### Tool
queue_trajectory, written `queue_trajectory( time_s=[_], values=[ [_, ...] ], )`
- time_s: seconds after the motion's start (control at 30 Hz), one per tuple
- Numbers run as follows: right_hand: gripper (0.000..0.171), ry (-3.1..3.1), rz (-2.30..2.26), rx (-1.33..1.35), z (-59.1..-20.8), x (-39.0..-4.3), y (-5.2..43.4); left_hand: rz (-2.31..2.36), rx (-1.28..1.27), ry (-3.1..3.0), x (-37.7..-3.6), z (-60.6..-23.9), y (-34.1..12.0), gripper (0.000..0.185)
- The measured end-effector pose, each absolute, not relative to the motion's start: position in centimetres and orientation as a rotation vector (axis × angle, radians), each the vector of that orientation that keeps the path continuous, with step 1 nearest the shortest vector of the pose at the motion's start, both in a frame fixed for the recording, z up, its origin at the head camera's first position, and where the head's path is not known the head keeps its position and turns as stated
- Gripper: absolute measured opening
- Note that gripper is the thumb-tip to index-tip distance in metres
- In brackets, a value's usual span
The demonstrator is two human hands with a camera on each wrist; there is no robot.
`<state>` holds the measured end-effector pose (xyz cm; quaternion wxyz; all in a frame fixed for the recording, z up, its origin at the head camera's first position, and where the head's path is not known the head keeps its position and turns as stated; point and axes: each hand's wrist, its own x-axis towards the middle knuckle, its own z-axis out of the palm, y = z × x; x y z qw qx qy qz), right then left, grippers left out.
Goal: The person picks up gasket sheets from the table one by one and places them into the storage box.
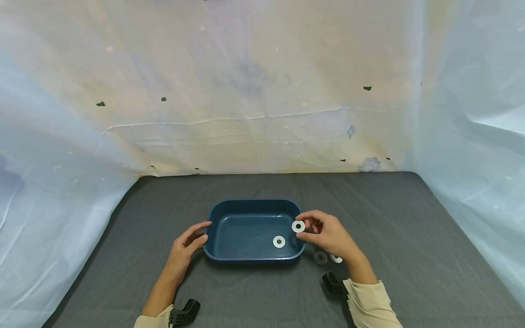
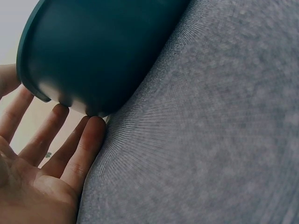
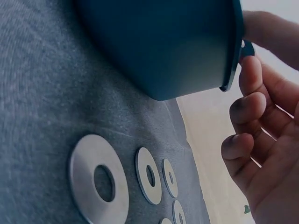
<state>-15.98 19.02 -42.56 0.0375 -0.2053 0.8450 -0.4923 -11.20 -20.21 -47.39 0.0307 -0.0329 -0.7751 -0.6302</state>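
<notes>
The right hand pinches a flat metal washer over the right rim of the blue tub, which sits mid-bench. Another washer lies inside. The left hand rests relaxed, fingers straight against the tub's left wall. Spare washers lie just beside the tub.

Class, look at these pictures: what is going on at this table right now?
A person works at a grey-covered table. The right hand pinches a metal washer over the right rim of a blue tub. The left hand rests with straight fingers against the tub's left end. One washer lies inside the tub; more washers lie on the cloth beside it.
</notes>
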Motion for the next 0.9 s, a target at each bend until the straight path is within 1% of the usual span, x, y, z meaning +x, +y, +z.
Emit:
queue_trajectory(
  time_s=[0.63,0.9],
  values=[
    [0.039,2.624,-1.441,-0.547,-42.83,-16.04,18.82,-1.933,-0.099,-2.397,-11.43,-47.44,-20.12,0.039],
    [0.037,2.627,-1.425,-0.588,-42.81,-16.08,19.07,-1.957,-0.101,-2.382,-11.31,-47.45,-20.09,0.040]
  ],
)
